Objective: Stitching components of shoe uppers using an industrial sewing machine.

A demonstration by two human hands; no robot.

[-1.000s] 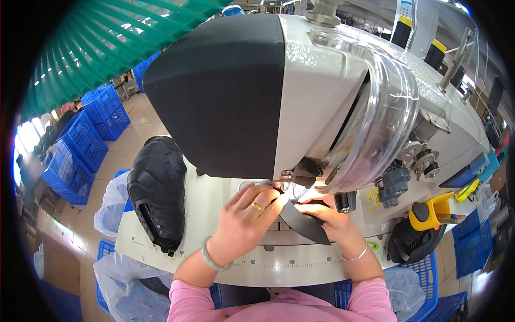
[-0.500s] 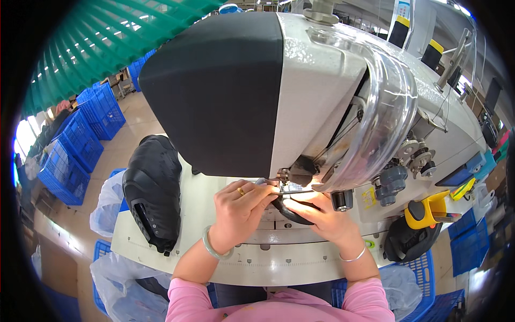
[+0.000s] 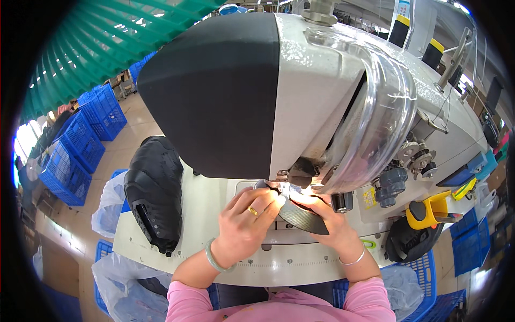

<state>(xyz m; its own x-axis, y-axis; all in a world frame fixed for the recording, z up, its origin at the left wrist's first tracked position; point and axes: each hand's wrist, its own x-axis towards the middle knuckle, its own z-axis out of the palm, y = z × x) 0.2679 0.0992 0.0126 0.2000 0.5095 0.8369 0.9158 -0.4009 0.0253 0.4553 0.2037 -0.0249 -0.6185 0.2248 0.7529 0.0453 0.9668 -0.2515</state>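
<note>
Under the head of a sewing machine [image 3: 314,70], a dark curved shoe piece [image 3: 303,217] with a mesh-like face lies at the lit needle area. My left hand [image 3: 248,217], wearing a gold ring and a pale bangle, pinches its left side close to the presser foot [image 3: 282,176]. My right hand [image 3: 333,225] grips the piece from the right, fingers toward the needle. The piece's lower end sticks out between my hands. Its far edge is hidden by my fingers and the machine.
A stack of black shoe uppers [image 3: 155,190] lies on the table's left. At right are more black uppers [image 3: 410,241], a yellow holder [image 3: 424,210] and a small green tool [image 3: 368,243]. Blue crates [image 3: 67,172] stand on the floor. A green ribbed hose [image 3: 107,48] hangs upper left.
The shoe piece has turned, so its mesh face now shows between my hands. My left hand has shifted slightly down and right, its fingers curled more. My right hand has swung with the piece.
</note>
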